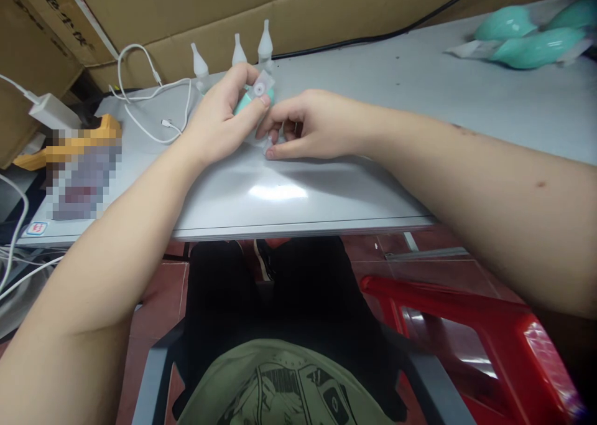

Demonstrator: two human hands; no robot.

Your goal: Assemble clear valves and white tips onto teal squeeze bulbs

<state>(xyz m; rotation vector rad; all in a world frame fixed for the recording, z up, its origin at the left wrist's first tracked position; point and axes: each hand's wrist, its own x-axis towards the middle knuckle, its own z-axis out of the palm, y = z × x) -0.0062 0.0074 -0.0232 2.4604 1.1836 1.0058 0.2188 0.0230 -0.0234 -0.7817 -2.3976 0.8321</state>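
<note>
My left hand (222, 119) is closed round a teal piece with a clear round-capped part (261, 89) on top, held just above the grey table (289, 188). My right hand (310, 125) rests on the table beside it, fingers curled and pinched on a small clear piece (267, 146) at its fingertips. The two hands touch at the fingertips. Three white cone-tipped nozzles (239, 53) stand upright just behind my left hand.
A white cable (153, 89) and charger (52, 111) lie at the left. Teal bulb-shaped parts (532, 36) are piled at the far right. Cardboard (233, 8) lines the back. A red plastic stool (466, 325) stands below right of the table edge.
</note>
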